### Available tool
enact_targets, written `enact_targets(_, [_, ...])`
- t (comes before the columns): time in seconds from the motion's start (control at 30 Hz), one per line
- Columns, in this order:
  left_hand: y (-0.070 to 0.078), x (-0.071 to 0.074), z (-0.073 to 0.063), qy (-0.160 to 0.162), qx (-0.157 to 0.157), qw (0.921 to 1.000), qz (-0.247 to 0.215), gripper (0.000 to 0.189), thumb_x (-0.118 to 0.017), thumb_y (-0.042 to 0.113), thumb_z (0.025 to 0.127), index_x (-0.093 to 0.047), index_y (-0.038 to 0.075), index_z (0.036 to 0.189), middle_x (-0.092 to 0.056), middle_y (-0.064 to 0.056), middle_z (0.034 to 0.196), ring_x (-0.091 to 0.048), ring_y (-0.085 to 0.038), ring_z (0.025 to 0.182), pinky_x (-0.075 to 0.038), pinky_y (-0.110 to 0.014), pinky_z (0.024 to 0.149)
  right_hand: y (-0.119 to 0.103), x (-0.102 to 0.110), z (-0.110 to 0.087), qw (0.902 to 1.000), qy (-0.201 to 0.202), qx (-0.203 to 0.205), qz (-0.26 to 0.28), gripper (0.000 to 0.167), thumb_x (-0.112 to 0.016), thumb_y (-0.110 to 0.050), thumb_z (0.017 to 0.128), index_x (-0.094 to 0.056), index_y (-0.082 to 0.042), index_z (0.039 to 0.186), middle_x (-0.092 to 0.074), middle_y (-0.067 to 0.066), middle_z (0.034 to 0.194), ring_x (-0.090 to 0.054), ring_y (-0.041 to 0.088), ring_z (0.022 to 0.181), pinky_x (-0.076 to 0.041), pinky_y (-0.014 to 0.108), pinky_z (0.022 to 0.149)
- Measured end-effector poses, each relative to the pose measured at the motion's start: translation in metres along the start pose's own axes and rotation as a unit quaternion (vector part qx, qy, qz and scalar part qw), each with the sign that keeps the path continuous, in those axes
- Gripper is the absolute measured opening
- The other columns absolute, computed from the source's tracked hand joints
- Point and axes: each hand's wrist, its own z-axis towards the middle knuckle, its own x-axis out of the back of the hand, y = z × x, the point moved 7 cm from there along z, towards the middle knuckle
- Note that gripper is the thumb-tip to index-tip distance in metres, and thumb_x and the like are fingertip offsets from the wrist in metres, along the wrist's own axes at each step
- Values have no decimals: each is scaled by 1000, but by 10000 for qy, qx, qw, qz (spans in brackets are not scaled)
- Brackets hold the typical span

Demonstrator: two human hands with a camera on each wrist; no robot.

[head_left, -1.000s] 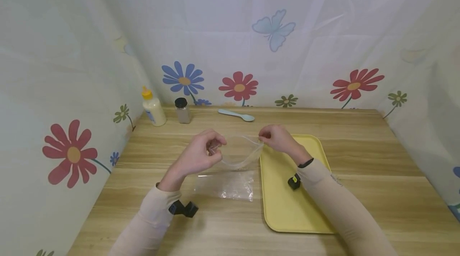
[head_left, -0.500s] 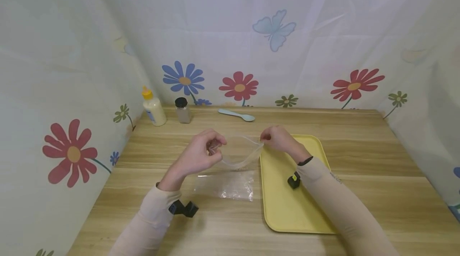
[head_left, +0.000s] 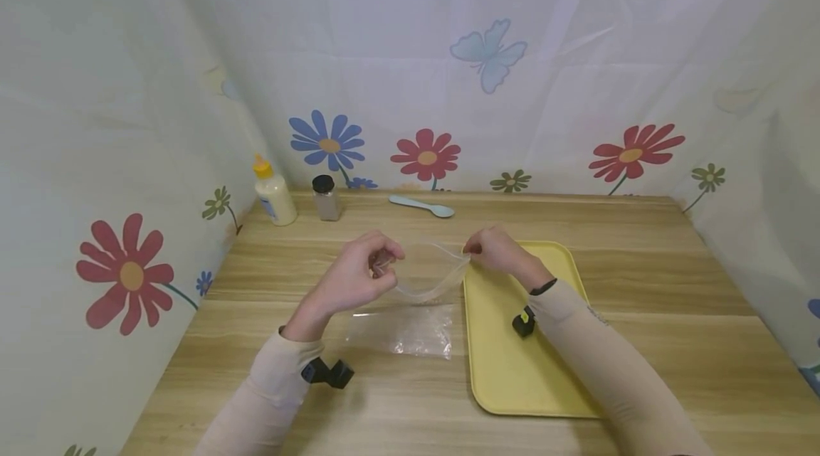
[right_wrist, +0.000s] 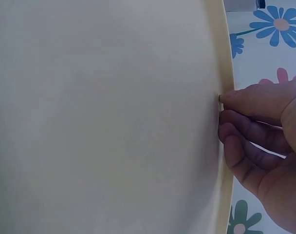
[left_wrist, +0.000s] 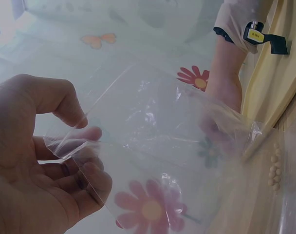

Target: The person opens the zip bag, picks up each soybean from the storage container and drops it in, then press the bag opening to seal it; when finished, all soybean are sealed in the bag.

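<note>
A clear zip bag (head_left: 435, 294) hangs between both hands, its mouth spread into a wide oval. My left hand (head_left: 355, 267) pinches the left end of the mouth between thumb and fingers; the left wrist view shows the film creased there. The right hand (head_left: 498, 250) pinches the opposite corner, above the left edge of the yellow tray (head_left: 532, 378). Clear film (head_left: 423, 331) shows beneath the mouth, over the table. Several small pale balls (left_wrist: 274, 170) appear through the film at its low end in the left wrist view. The right wrist view shows my curled fingertips (right_wrist: 231, 100), but no bag clearly.
A bottle with a yellow nozzle (head_left: 275, 198) and a black-capped jar (head_left: 327, 201) stand at the back left of the wooden table (head_left: 673, 285). A pale blue spoon (head_left: 419, 205) lies near the back edge. Flower-printed curtains (head_left: 544, 100) enclose the back and sides.
</note>
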Motion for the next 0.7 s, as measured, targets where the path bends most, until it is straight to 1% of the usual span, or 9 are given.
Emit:
enact_targets(0.1, [0, -1, 0, -14, 7, 10000, -15, 27, -63, 4, 73, -66, 3, 100, -56, -2, 84, -52, -16, 73, -47, -25, 62, 1, -2, 1, 9999, -84, -68, -98, 14, -65, -7, 87, -76, -7, 96, -74, 7, 95, -66, 19, 87, -54, 38, 82])
enact_targets(0.3, [-2, -1, -1, -23, 42, 10000, -33, 26, -63, 4, 74, -66, 5, 100, -56, -1, 84, -52, -16, 73, -47, -25, 62, -3, -3, 2, 9993, -160, -25, -352, 12, -65, -7, 86, -76, -9, 92, -72, 3, 87, -61, 15, 77, -52, 33, 73])
enact_targets(0.5, [-2, -1, 0, -32, 41, 10000, -60, 26, -63, 3, 74, -66, 4, 100, -55, -1, 84, -52, -17, 73, -47, -25, 61, -2, -3, 3, 9991, -170, -107, -372, 12, -65, -7, 86, -76, -9, 91, -71, 2, 86, -60, 15, 76, -51, 35, 75])
enact_targets(0.7, [-2, -1, 0, -31, 27, 10000, -86, 27, -63, 3, 73, -66, 3, 100, -56, -2, 84, -52, -17, 74, -47, -26, 61, -1, -4, 4, 9991, -196, -93, -373, 12, -64, -7, 86, -75, -10, 90, -70, 1, 85, -59, 15, 76, -51, 34, 74])
